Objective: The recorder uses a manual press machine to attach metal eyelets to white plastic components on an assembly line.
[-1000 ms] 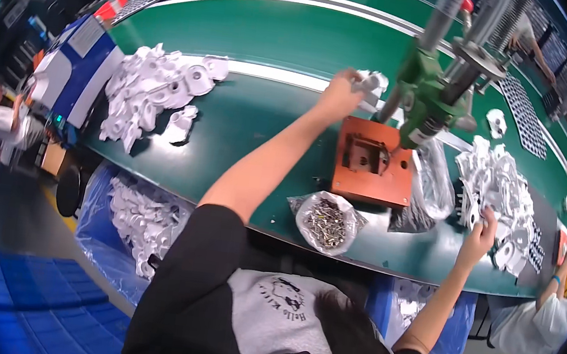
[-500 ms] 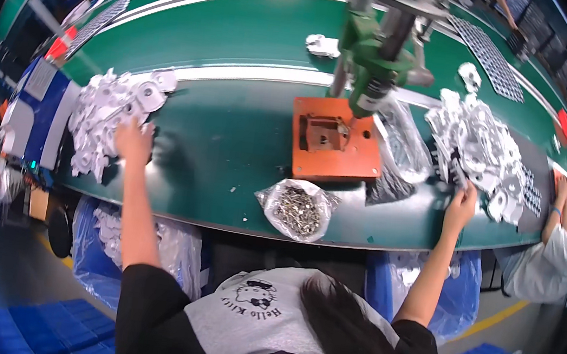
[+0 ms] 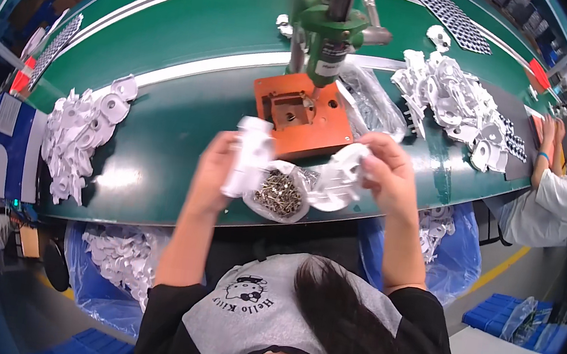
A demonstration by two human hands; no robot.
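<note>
My left hand (image 3: 215,169) is closed on a white plastic part (image 3: 250,157), held upright just left of the bag of screws. Between the fingers of my right hand (image 3: 391,176) is another white plastic part (image 3: 338,178), broad and moulded, tilted toward the middle. The two parts are apart, raised above the near side of the bench. Between and below them sits an open clear bag (image 3: 297,210) full of small metal screws (image 3: 280,194). Just beyond my hands stands an orange fixture block (image 3: 325,129) with a recessed nest, under a green press (image 3: 334,27).
Heaps of white plastic parts lie at left (image 3: 79,138) and right (image 3: 452,102). A clear plastic bag (image 3: 377,107) rests beside the fixture. Blue lined bins (image 3: 92,295) stand below the bench edge. A co-worker (image 3: 542,202) sits at far right.
Both hands have come from the two heaps to the middle, each now carrying a white plastic part. The whole view has shifted, so the press and fixture appear further left.
</note>
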